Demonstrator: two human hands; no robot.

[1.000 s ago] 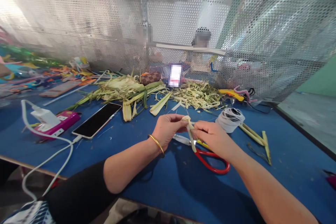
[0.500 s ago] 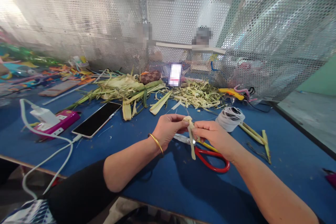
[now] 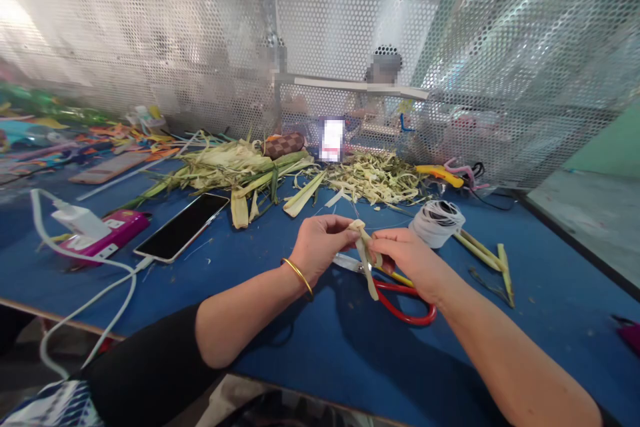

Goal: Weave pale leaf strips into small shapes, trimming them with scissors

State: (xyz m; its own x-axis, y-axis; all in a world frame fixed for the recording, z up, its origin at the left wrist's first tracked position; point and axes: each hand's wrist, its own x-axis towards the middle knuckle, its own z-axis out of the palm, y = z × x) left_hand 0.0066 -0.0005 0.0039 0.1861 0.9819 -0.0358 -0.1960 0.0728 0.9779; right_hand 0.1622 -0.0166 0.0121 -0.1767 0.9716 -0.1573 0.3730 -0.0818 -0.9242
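Between my hands is a pale, folded strip of dried leaf (image 3: 367,267), one end hanging down. My left hand (image 3: 323,247), with a gold bangle at the wrist, pinches its folded top between thumb and fingers. From the other side my right hand (image 3: 407,257) pinches the strip a little lower, its lower fingers curled. Beneath the hands lie scissors with red handles (image 3: 407,320), their blades partly hidden. A yellow stick-like thing (image 3: 397,275) runs beside them, partly covered by my right hand. A roll of white cord (image 3: 437,223) stands just beyond my right hand.
Long leaves (image 3: 220,167) and a heap of leaf scraps (image 3: 375,177) lie along the perforated metal screen (image 3: 345,20). At left are a black-screened phone (image 3: 183,227) on a white cable and a purple power strip (image 3: 117,237). Stalks (image 3: 480,253) lie at right.
The strip's hanging end has come down lower and swings slightly right. My right fingers have shifted and curled round part of it. My left hand keeps its pinch.
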